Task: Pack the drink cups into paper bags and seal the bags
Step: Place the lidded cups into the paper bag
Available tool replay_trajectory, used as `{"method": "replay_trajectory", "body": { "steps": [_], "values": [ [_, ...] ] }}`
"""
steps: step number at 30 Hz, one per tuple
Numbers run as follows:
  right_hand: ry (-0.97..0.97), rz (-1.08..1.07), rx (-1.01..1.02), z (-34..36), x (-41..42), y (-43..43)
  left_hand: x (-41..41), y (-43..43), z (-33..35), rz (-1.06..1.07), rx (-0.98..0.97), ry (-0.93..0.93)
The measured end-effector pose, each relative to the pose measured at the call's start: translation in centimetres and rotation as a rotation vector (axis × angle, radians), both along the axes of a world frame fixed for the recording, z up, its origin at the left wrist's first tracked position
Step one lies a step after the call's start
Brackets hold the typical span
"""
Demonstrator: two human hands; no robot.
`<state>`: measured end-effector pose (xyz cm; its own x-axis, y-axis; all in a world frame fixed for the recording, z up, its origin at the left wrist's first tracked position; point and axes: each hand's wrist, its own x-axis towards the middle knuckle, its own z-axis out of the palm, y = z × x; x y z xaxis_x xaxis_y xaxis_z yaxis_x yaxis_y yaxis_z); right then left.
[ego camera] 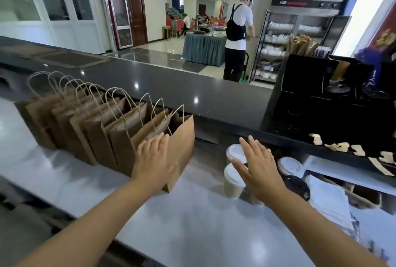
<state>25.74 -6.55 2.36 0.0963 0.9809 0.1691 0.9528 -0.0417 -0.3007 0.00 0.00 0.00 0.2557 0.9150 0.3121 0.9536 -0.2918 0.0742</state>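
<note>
A row of brown paper bags [85,127] with twisted handles is lined up on the grey table [192,224]. The nearest paper bag [182,142] is taken here as the landmark; it is stood upright at the right end of that row, with its mouth open.

The left grip [153,157] is laid flat against the near face of this bag, just below its top edge. Its fingers are kept straight and together, and nothing is held in it.

To the right of the bag, apart from it, the drink cups are grouped on the table. Two white-lidded cups [232,183] are set nearest the bag, one behind the other. Farther right a third white-lidded cup [290,166] and a black-lidded cup [296,187] are seen. The right grip [260,168] is held above this group with its fingers spread wide and straight, and nothing is grasped in it. Whether the lids are touched cannot be told.

Behind the bag a raised black ledge [171,86] is run across the view, and a black organiser [310,95] is placed on it, well to the bag's right. Far beyond, a person [237,35] is seen from behind.
</note>
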Motion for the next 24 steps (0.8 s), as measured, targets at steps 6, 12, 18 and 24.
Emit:
{"method": "replay_trajectory", "body": {
  "steps": [6,12,18,24],
  "values": [
    [0.099,0.065,-0.001,-1.3,-1.8,-1.3,0.0,2.8,0.2,-0.003,-0.005,0.025],
    [0.324,0.089,-0.074,-2.9,-2.0,-3.1,-0.7,2.8,0.2,-0.064,0.023,0.010],
    [0.523,0.073,-0.073,-4.0,-2.5,-4.9,-2.5,1.0,-0.3,-0.221,0.073,0.025],
    [0.748,-0.032,-0.007,-4.3,-3.3,-5.5,-4.4,-2.6,-0.6,-0.434,0.120,-0.069]
  ]
}}
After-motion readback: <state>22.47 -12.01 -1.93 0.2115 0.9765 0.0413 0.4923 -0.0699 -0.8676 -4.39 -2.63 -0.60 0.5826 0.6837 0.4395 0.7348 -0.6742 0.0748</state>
